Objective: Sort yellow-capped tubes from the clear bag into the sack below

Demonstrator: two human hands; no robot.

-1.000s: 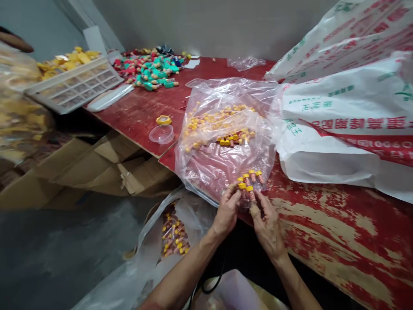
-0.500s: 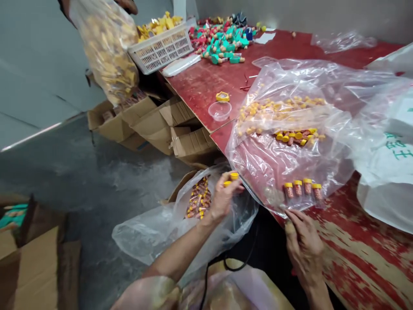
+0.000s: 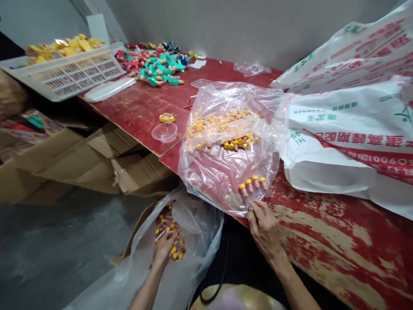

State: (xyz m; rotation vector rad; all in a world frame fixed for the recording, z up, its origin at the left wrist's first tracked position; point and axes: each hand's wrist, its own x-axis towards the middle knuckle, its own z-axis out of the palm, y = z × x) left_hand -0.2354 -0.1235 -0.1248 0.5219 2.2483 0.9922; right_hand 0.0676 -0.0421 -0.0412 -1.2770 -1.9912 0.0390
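My left hand (image 3: 165, 247) is down inside a clear plastic bag (image 3: 196, 232) below the table edge, among small yellow-capped bottles (image 3: 177, 249). Its fingers are blurred and partly hidden, so what it holds does not show. At the table's edge, my right hand (image 3: 266, 226) pinches the near end of a small clear packet (image 3: 251, 199). Several yellow-capped bottles with reddish contents (image 3: 249, 186) lie in a row at that packet, caps away from me. Beneath and beyond is a large clear plastic sheet or bag (image 3: 209, 172) with a heap of similar bottles (image 3: 238, 142).
An empty clear tub (image 3: 164, 132) and a yellow-framed piece (image 3: 167, 117) stand on the red table (image 3: 129, 114). Farther back are green and red figures (image 3: 161, 66) and a white basket (image 3: 80, 73) of yellow pieces. White printed sacks (image 3: 338, 129) lie right; cardboard boxes (image 3: 97, 159) left.
My left hand has gone from the table edge, where it held yellow-capped bottles, down into the bag below. My right hand stays at the packet. The view has swung right.
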